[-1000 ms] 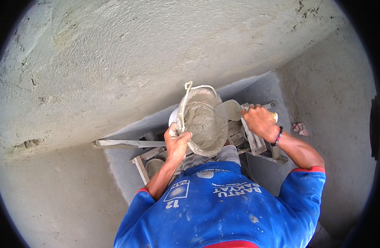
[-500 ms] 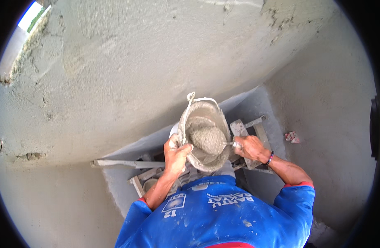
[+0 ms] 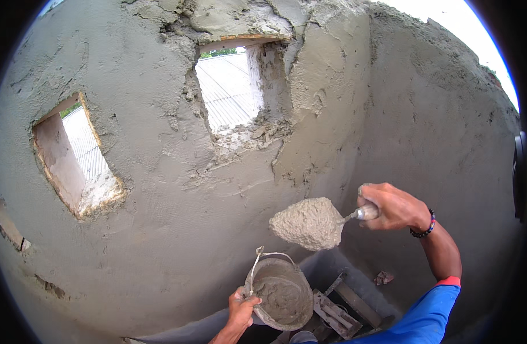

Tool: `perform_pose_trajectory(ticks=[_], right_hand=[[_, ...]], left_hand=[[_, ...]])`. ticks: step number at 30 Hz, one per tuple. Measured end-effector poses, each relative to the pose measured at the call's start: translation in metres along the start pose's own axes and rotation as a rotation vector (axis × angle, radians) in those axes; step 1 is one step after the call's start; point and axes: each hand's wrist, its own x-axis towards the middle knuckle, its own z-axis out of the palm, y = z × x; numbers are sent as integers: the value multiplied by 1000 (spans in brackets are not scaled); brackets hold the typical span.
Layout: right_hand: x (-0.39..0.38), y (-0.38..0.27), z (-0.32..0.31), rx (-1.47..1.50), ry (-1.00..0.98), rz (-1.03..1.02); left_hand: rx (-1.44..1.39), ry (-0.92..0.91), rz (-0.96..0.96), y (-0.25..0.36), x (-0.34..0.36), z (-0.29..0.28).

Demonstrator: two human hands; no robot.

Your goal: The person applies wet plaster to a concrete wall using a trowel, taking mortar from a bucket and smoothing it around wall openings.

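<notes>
R grip (image 3: 392,207) wrapped round trowel (image 3: 360,214), L grip (image 3: 240,309) pinching bucket rim (image 3: 268,322). Mortar (image 3: 308,223) could slide off if trowel tilts; bucket may tip w/ 1-sided hold.

Place: building site, room under construction
Wall (image 3: 177,246): rough grey plaster
Window openings (image 3: 270,80): ragged edges
Bucket (image 3: 277,268): wet mortar (image 3: 282,299)

Bright daylight; sky (image 3: 447,12) and larger window opening (image 3: 226,92) burn out white; the wall (image 3: 177,195) dims low down, edges bowed.
</notes>
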Motion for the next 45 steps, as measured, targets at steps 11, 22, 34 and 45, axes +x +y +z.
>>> perform_pose_trajectory(ticks=[11, 22, 34, 45], right_hand=[[20, 47, -181, -102, 358, -393], [148, 172, -171, 661, 364, -161], [76, 182, -87, -279, 901, -177], [145, 181, -128, -891, 829, -265]], left_hand=[[190, 95, -143, 26, 1, 48], [223, 147, -103, 28, -1, 80], [215, 158, -114, -23, 22, 55], [227, 119, -11, -58, 40, 40]])
